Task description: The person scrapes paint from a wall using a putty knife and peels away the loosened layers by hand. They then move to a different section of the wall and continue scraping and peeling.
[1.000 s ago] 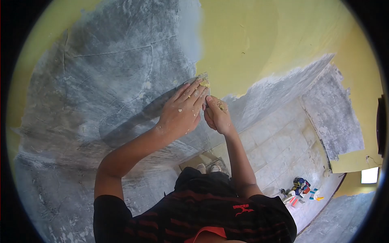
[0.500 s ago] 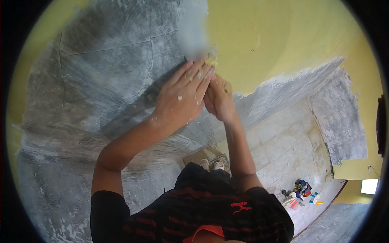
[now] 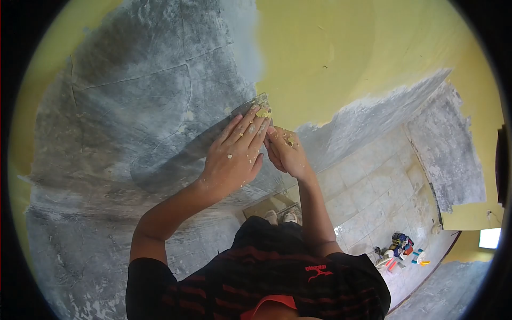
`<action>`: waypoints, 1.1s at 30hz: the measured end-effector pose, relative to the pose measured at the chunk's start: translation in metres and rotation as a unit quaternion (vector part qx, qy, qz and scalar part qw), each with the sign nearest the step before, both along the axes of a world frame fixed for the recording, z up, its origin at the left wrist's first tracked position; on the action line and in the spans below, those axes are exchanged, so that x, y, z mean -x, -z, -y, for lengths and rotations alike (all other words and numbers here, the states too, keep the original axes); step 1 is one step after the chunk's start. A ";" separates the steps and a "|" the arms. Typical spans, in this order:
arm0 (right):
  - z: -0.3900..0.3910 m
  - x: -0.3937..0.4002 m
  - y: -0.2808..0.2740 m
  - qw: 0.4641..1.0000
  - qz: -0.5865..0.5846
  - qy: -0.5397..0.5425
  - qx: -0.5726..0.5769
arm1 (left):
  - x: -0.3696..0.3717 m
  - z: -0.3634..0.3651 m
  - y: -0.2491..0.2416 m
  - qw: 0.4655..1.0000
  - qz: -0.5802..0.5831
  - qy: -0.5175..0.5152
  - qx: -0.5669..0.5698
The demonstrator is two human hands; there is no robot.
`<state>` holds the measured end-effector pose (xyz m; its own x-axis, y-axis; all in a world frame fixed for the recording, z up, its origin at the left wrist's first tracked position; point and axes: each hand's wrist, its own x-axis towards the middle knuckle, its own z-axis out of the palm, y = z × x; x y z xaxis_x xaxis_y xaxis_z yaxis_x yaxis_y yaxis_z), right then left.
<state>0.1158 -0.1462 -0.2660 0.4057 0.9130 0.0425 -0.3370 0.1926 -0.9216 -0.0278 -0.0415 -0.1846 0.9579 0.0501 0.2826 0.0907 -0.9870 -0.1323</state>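
A scraper (image 3: 261, 98) with a metal blade rests against the wall at the border between yellow paint (image 3: 341, 48) and a bare grey patch (image 3: 144, 101). My right hand (image 3: 288, 153) is closed around its handle, which the fingers mostly hide. My left hand (image 3: 229, 160) lies flat over the blade, fingers stretched out and pressed onto it. Yellow paint flakes (image 3: 263, 113) have gathered on the blade by the left fingertips. Smaller chips cling to the backs of both hands.
I stand on a small platform (image 3: 277, 204) close to the wall. Below is a pale tiled floor (image 3: 368, 181), where a pile of tools and bags (image 3: 400, 245) lies at lower right. Another stripped wall section (image 3: 448, 149) shows at right.
Both hands and the scraper have moved down along the wall, toward my body. More paint chips show on my left hand, and the blade's tip is now visible.
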 end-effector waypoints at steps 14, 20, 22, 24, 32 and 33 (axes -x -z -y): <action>-0.015 -0.005 -0.046 0.998 0.013 0.000 -0.066 | -0.012 -0.005 -0.044 0.994 0.084 -0.005 -0.073; 0.003 -0.001 -0.009 0.996 -0.062 -0.055 -0.021 | -0.003 -0.002 -0.011 1.000 -0.010 -0.002 -0.029; 0.006 -0.006 -0.017 0.998 -0.033 -0.057 -0.008 | -0.005 -0.003 -0.017 1.000 0.004 0.010 0.005; 0.003 -0.005 -0.019 0.997 -0.037 -0.057 -0.022 | -0.007 -0.004 -0.017 1.000 0.008 0.007 -0.014; -0.004 -0.006 -0.024 0.998 -0.029 -0.047 -0.042 | -0.012 -0.004 -0.025 0.999 0.013 0.005 -0.042; -0.003 -0.005 -0.026 0.998 -0.025 -0.048 -0.040 | -0.011 -0.003 -0.027 0.999 0.012 0.003 -0.044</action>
<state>0.1209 -0.1428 -0.2403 0.3196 0.9424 0.0991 -0.4027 0.2297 -0.8860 -0.0165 -0.0382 -0.1579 0.9507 0.0186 0.3094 0.0897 -0.9720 -0.2171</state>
